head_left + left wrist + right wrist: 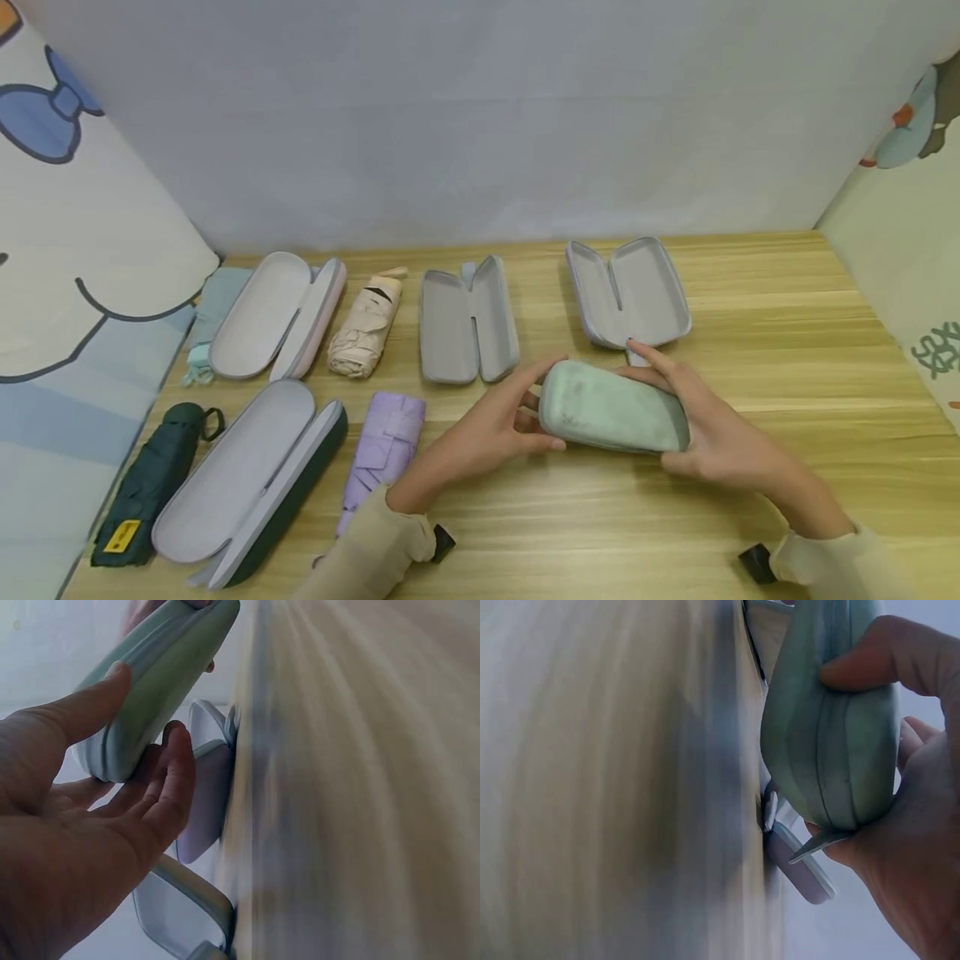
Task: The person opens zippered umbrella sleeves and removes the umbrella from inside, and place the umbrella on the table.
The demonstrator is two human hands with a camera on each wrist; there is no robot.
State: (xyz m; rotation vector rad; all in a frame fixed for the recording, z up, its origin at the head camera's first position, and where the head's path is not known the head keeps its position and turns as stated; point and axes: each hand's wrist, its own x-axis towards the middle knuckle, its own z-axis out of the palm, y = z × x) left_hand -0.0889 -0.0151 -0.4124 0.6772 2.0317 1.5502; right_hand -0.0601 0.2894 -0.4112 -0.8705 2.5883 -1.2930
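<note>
A closed pale green hard case (611,406) with dark smudges on its lid is held above the table between both hands. My left hand (498,423) holds its left end, with the thumb on one side and fingers behind, as the left wrist view shows. The right hand (712,437) grips the other end, its thumb pressed near the seam in the right wrist view. A small tab (821,844) sticks out from that end of the case. Just behind the hands lies an open grey-lined case (648,292), with another open grey-lined case (448,329) to its left.
On the left lie two long open cases, one pink-backed (258,317) and one dark green-backed (232,483). Folded umbrellas lie around them: beige (365,329), purple (386,437), dark green (153,475) and light blue-green (222,304). A pale wall (510,125) rises behind the wooden table (795,333).
</note>
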